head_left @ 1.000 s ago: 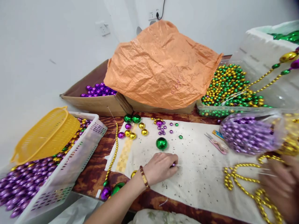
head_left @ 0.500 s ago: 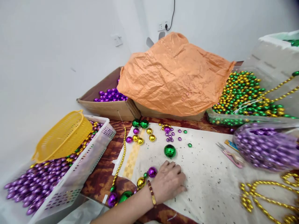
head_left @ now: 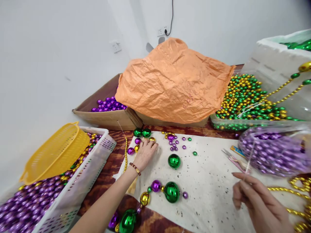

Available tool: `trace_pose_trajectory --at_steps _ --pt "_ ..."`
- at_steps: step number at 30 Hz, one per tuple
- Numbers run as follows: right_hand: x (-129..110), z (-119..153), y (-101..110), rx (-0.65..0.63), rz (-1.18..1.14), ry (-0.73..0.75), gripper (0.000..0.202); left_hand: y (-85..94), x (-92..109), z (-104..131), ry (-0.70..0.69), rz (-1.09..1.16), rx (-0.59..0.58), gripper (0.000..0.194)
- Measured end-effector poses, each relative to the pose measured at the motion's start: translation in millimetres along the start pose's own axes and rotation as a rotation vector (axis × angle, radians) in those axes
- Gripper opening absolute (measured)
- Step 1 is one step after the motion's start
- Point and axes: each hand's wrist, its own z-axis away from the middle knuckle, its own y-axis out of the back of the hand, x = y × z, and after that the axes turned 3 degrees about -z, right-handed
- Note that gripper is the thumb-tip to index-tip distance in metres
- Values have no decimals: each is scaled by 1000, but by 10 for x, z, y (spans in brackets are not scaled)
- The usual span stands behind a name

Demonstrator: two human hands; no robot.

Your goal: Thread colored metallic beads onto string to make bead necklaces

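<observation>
My left hand [head_left: 145, 153], wearing a beaded bracelet [head_left: 135, 169], reaches over a small group of loose beads with its fingers slightly apart. One gold bead [head_left: 152, 139] shows by the fingertips; others are partly covered. On the right, my right hand [head_left: 257, 200] pinches a thin, pale strand [head_left: 248, 158] that points upward; I cannot tell if it is thread or needle. Between the hands lies a strung row of beads, with a large green bead [head_left: 172, 192] and a small purple bead [head_left: 185, 194] at its end. Another large green bead [head_left: 174, 161] lies loose above it.
A white basket [head_left: 97, 165] of beads with a yellow basket [head_left: 55, 152] on top stands left. Behind are a cardboard box [head_left: 107, 117] and an orange sack [head_left: 170, 84]. Right are a bag of purple beads [head_left: 272, 158], scissors [head_left: 234, 160] and gold bead strings [head_left: 286, 193].
My left hand has moved up and left, from beside the large green bead to the loose gold beads, uncovering the strung row's end. My right hand has come into view with the pale strand.
</observation>
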Motion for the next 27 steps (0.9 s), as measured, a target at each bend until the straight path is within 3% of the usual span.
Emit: trace_pose_trajectory --at_steps 5,8,11,15,21,27 --pt "109 70 -131 -116 51 -128 33 91 82 29 43 71 52 21" --pt "117 121 -256 -160 47 -170 31 194 338 93 178 474 100 23" --pt "163 168 -442 -291 11 -182 32 252 699 152 325 1000 33 24" --pt "267 222 -622 -422 22 -133 35 203 1079 174 383 1363 5 24" --pt "348 256 -578 -443 63 -131 31 69 1305 209 325 1237 84 31" --pt "413 298 -529 -389 54 -145 30 46 1338 267 293 1073 216 28"
